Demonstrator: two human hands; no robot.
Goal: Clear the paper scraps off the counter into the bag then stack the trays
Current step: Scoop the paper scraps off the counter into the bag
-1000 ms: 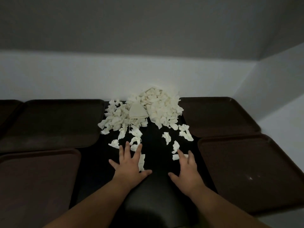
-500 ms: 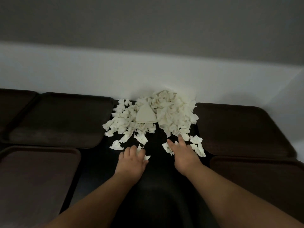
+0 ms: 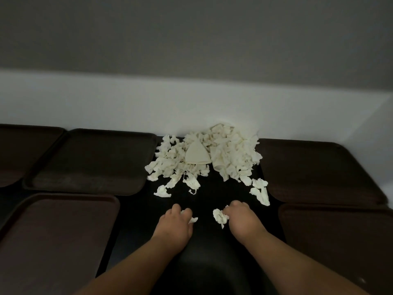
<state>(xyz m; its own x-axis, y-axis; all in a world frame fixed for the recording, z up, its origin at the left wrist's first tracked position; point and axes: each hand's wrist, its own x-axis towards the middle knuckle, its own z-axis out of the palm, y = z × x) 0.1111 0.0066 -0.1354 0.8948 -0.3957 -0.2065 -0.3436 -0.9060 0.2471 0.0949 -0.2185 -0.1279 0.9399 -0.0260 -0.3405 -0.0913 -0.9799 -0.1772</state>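
Head camera is looking down on your two hands over the black counter [image 3: 208, 196]. Your left hand [image 3: 173, 225] is resting knuckles-up on the counter with its fingers curled under, and it is gripping a small scrap [image 3: 193, 219] of white paper whose tip is poking out on the thumb side. Your right hand [image 3: 242, 220] is clenching in the same way, its fingers folded in around a crumpled wad [image 3: 220, 217] that is bulging out toward the left hand. The two hands are lying near each other but not touching. Beyond your knuckles the main pile of paper scraps [image 3: 229, 158] is sitting against the white wall [image 3: 148, 107], with a flat cone-shaped piece [image 3: 196, 154] lying on top of it and loose bits trailing toward you on both sides. Brown trays are lying flat and unstacked around the pile: a back-left tray [image 3: 91, 160] just beside the scraps, a near-left tray [image 3: 53, 237] in front of it, a far-left tray [image 3: 21, 152] at the frame edge, a back-right tray [image 3: 314, 171] touching the trailing bits, and a near-right tray [image 3: 331, 241] beside your right forearm. A dark rounded shape [image 3: 212, 271] is showing between your forearms at the bottom edge, and you cannot tell from this dim view what it is.
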